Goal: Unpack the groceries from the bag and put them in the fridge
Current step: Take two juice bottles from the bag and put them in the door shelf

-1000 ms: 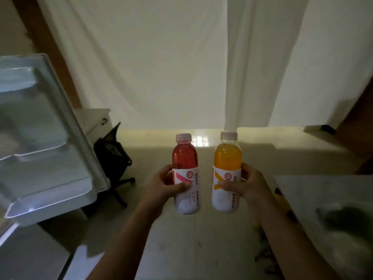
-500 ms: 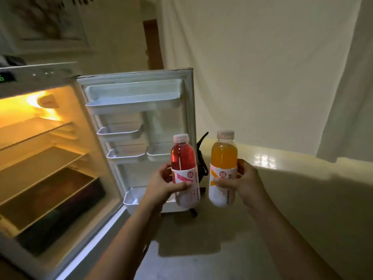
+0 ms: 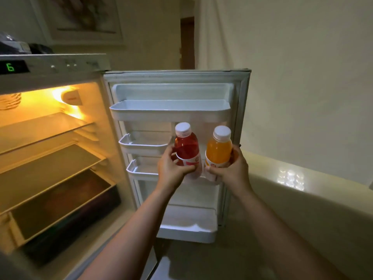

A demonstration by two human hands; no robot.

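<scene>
I face the open fridge [image 3: 60, 122], lit yellow inside, with its door [image 3: 173, 77] swung wide ahead of me. My left hand [image 3: 171, 170] grips a red drink bottle [image 3: 186, 147] with a white cap. My right hand [image 3: 232, 172] grips an orange drink bottle [image 3: 219, 150] of the same kind. Both bottles stand upright, side by side, in front of the right half of the door's middle racks. Their bases sit at the level of the lower small rack; whether they rest in it I cannot tell. The bag is out of sight.
The door carries a wide top rack [image 3: 169, 111], two small left racks [image 3: 143, 146] and a deep bottom rack [image 3: 187, 229]. Glass shelves [image 3: 48, 158] and a dark drawer [image 3: 66, 215] fill the fridge. A pale ledge [image 3: 302, 184] runs along the right wall.
My view has swung left from the curtain to the open fridge. Both hands have carried the bottles forward and up to the door's racks.
</scene>
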